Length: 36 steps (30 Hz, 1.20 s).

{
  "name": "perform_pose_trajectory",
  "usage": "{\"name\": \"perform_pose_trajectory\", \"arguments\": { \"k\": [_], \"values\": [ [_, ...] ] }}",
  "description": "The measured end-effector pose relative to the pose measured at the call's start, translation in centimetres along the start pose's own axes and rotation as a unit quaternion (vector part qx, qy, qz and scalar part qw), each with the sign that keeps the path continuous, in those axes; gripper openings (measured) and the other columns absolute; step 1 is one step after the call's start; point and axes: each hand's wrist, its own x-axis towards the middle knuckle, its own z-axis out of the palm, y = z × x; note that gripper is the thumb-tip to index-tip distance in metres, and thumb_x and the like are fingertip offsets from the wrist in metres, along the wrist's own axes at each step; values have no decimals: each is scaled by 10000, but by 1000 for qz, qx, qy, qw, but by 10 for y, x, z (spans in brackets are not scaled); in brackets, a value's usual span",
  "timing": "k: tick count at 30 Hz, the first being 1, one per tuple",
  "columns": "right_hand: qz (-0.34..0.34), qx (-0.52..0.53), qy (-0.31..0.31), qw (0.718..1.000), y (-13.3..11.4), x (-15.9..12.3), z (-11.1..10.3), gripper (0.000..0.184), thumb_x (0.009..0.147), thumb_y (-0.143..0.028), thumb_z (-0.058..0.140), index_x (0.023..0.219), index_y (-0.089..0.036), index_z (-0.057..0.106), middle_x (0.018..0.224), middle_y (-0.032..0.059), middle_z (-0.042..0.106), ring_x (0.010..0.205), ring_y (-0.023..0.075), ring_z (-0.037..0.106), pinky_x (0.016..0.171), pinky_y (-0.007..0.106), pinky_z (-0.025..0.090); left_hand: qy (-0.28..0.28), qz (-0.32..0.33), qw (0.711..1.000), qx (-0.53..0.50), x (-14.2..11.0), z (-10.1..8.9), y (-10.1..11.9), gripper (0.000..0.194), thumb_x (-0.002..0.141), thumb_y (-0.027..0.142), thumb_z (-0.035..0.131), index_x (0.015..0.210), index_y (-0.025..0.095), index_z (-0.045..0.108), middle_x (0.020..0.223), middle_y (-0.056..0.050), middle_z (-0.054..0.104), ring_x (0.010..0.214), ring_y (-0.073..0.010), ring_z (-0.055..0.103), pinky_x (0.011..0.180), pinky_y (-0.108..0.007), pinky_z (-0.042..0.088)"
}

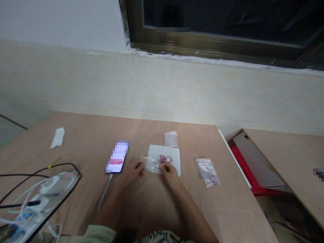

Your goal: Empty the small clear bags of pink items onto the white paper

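Note:
A small clear plastic bag [152, 164] stretches between my two hands, over the left part of a white sheet of paper [176, 168]. My left hand [136, 169] pinches the bag's left edge between thumb and fingers. On the other side, my right hand [170, 172] is closed in a pinch at the bag's right edge, above the paper. Small pink pieces [165, 158] lie on the paper just beyond my right fingertips; their exact kind is too small to tell.
Behind the paper lies another clear bag [170, 138]; a filled zip bag [208, 172] is to the right. A lit phone [117, 157] with a white cable lies left. A power strip [57, 185] with tangled cords and a paper scrap [58, 137] are farther left.

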Motion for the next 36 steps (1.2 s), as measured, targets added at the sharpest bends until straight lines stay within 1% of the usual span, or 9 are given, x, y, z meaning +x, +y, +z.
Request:
{"name": "perform_pose_trajectory", "arguments": {
  "k": [4,8,10,12,17,22,26,32,36],
  "values": [
    [18,3,-17,1000,3,2,-2,258,697,-400,497,592,-168,538,555,-24,460,571,124,417,570,242,322,1,-32,999,-40,-1,-2,3,344,648,485,569,697,144,586,554,30,557,483,-116,517,502,-247,432],
    [35,19,-16,999,5,4,-4,254,670,-403,494,575,-171,528,543,-28,447,558,121,402,555,237,304,-1,-38,998,-58,-2,-3,7,344,611,492,589,589,152,543,467,45,516,456,-110,492,498,-247,433],
    [34,18,-14,999,6,5,-4,242,664,-396,489,573,-174,528,539,-30,442,553,119,395,551,236,297,9,-36,998,-53,-2,-2,9,337,617,489,578,576,160,516,454,51,503,449,-104,483,493,-239,426],
    [34,16,-15,999,5,6,-4,239,659,-396,487,563,-180,519,533,-33,441,550,118,392,550,234,296,15,-42,998,-41,-4,1,11,337,643,496,537,580,169,485,445,58,482,427,-99,463,463,-230,404],
    [41,25,-26,999,2,6,-6,281,655,-443,498,545,-184,496,514,-36,451,539,117,400,548,235,309,-6,-56,998,27,-9,6,15,356,705,507,435,552,186,412,419,76,387,369,-80,362,378,-205,283],
    [54,38,-19,998,5,7,-7,301,652,-474,521,584,-182,546,497,-29,482,537,128,424,530,238,322,33,-20,996,78,-10,9,28,330,712,455,435,519,191,394,449,71,354,421,-89,349,401,-212,257],
    [61,53,-5,997,9,8,-5,332,650,-509,534,591,-184,568,469,-28,487,523,134,441,510,239,328,49,11,995,86,-9,10,36,333,724,439,443,504,193,395,472,60,364,475,-102,371,430,-216,271],
    [62,91,-21,994,10,13,-4,373,626,-561,554,548,-196,547,402,-45,434,445,116,400,452,233,298,52,40,993,95,-3,12,41,336,741,447,440,522,193,426,456,63,357,481,-108,382,455,-216,286],
    [82,125,-27,988,9,14,-6,375,613,-570,573,548,-202,539,393,-57,403,412,110,383,434,237,292,41,56,992,102,1,14,48,319,754,432,432,568,177,479,532,46,435,540,-114,421,491,-214,316]
  ]
}}
